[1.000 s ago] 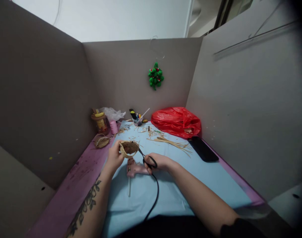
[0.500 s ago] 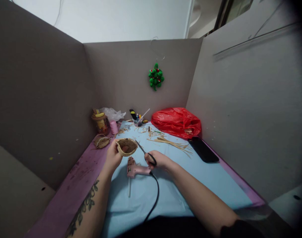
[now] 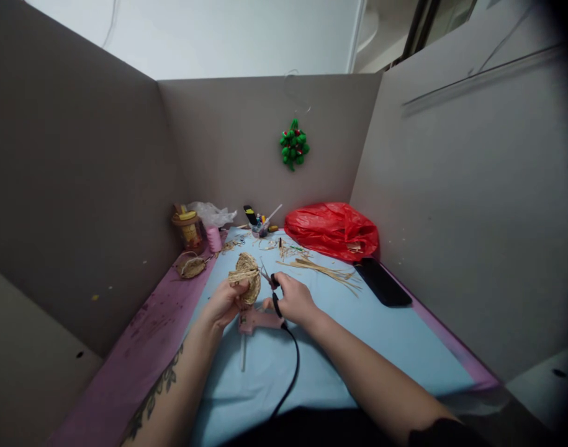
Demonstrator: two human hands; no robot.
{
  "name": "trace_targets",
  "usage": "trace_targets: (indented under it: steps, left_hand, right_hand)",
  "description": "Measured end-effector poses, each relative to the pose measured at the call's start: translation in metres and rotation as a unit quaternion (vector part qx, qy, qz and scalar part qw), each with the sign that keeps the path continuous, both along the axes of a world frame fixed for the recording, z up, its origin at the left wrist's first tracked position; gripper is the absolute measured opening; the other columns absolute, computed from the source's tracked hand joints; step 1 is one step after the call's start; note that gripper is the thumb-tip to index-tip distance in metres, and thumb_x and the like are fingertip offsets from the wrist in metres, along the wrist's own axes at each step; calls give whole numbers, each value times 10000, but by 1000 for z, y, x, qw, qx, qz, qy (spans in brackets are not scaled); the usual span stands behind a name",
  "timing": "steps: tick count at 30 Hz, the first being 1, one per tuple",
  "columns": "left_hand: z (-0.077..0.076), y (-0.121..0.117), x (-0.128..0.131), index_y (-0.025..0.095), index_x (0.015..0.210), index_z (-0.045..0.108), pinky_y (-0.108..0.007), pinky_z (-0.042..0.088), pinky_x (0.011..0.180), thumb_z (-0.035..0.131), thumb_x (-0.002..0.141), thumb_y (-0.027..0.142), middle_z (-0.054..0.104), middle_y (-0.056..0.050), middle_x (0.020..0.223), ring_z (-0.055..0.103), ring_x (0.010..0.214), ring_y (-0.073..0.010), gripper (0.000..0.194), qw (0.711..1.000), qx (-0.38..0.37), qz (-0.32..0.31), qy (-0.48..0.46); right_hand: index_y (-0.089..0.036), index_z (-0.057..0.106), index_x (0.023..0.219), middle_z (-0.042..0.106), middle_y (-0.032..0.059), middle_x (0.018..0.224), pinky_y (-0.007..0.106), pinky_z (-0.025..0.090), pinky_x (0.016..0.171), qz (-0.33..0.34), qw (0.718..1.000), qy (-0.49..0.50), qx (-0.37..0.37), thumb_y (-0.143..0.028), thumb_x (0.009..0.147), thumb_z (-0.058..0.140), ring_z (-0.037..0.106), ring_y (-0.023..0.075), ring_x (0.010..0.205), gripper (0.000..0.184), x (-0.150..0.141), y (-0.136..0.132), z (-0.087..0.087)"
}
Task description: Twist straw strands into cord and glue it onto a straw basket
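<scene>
In my left hand (image 3: 225, 303) I grip a small woven straw basket (image 3: 249, 279), tilted so that its braided outside faces me. My right hand (image 3: 293, 299) has its fingers in the black handles of a pair of scissors (image 3: 266, 274). The scissor blades are apart, their tips close to the basket's right edge; whether they touch it I cannot tell. Below both hands a pink glue gun (image 3: 260, 320) lies on the blue cloth, a clear glue stick hanging out of it and its nozzle end partly hidden by my left hand and the basket.
A black cord (image 3: 293, 366) runs from the glue gun toward me. Straw strands (image 3: 325, 270) and a black phone-like slab (image 3: 382, 282) lie to the right. Behind are a red plastic bag (image 3: 333, 230), a pink thread spool (image 3: 213, 239), a lidded cup (image 3: 189, 231) and another woven piece (image 3: 190, 267).
My left hand has turned the basket from its open mouth to its braided side and moved slightly right. The scissors have opened, and my right hand has turned them more upright.
</scene>
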State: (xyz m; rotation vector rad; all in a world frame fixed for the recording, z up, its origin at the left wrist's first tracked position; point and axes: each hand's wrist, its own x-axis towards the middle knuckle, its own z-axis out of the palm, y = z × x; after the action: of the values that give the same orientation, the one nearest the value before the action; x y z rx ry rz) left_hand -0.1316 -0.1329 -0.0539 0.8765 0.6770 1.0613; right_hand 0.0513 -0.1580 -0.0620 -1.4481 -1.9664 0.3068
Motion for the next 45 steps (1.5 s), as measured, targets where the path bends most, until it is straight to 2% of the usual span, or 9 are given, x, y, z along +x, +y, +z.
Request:
trace_targets:
  steps: [3, 11, 19, 25, 35, 38, 41, 43, 45]
  left_hand:
    - [2, -4, 4, 122, 809, 642, -230, 482, 573, 810, 550, 216, 639, -19, 703, 567, 588, -113, 323, 1000, -22, -16, -3]
    - [2, -6, 8, 123, 792, 655, -224, 480, 604, 817, 522, 199, 655, -32, 734, 588, 635, -127, 323, 999, -25, -22, -6]
    - [4, -5, 4, 109, 787, 643, -202, 441, 537, 779, 569, 206, 644, -23, 684, 574, 587, -110, 274, 999, 21, 11, 39]
    - [4, -3, 4, 104, 766, 641, -209, 446, 524, 763, 559, 158, 649, -28, 669, 581, 573, -120, 247, 999, -11, 33, 34]
    - [4, -1, 8, 118, 782, 657, -231, 490, 569, 715, 599, 115, 666, -45, 708, 605, 601, -136, 193, 998, -52, 41, 15]
    - [4, 4, 1, 135, 829, 648, -238, 505, 648, 733, 576, 120, 682, -48, 798, 626, 702, -147, 267, 996, -27, 84, 2]
    - [5, 13, -12, 164, 935, 618, -271, 507, 708, 748, 568, 198, 677, -52, 922, 627, 813, -173, 391, 987, 46, 151, 6]
    - [5, 19, -20, 160, 941, 602, -291, 499, 735, 754, 550, 234, 666, -56, 936, 616, 846, -185, 426, 967, 110, 221, 63]
    - [4, 22, -24, 150, 919, 597, -298, 486, 764, 754, 527, 227, 657, -52, 929, 603, 871, -189, 430, 930, 170, 292, 146]
  right_hand:
    - [-203, 534, 887, 639, 43, 863, 263, 352, 656, -26, 999, -31, 27, -414, 702, 628, 579, 199, 793, 296, -1, -1, 0]
    - [-206, 524, 871, 653, 42, 830, 263, 321, 615, -59, 995, -78, 35, -365, 720, 604, 590, 194, 755, 233, -2, -2, 0]
    - [-205, 538, 865, 658, 46, 798, 268, 299, 592, -62, 990, -128, 21, -509, 711, 608, 598, 200, 734, 348, 0, -1, 2]
    - [-207, 567, 813, 669, 63, 764, 270, 280, 571, -64, 985, -158, 24, -574, 703, 600, 601, 206, 709, 384, 2, 3, 0]
    - [-216, 574, 643, 647, 40, 634, 251, 252, 535, -113, 989, -95, 26, -547, 731, 584, 573, 174, 622, 342, 2, 11, -15]
    - [-217, 555, 673, 623, 17, 652, 243, 282, 548, -120, 991, -42, 31, -524, 731, 591, 564, 167, 633, 314, 3, 12, -16]
    - [-205, 544, 929, 629, 45, 870, 258, 354, 629, -132, 990, 10, 51, -481, 718, 616, 582, 196, 787, 355, 8, 16, -18]
    - [-180, 488, 1076, 585, 99, 1050, 291, 390, 704, -143, 988, 35, 53, -452, 695, 636, 560, 229, 927, 491, 12, 21, -21]
    - [-166, 469, 1114, 540, 127, 1124, 315, 408, 736, -146, 986, 67, 40, -435, 669, 653, 539, 240, 970, 552, 16, 26, -24]
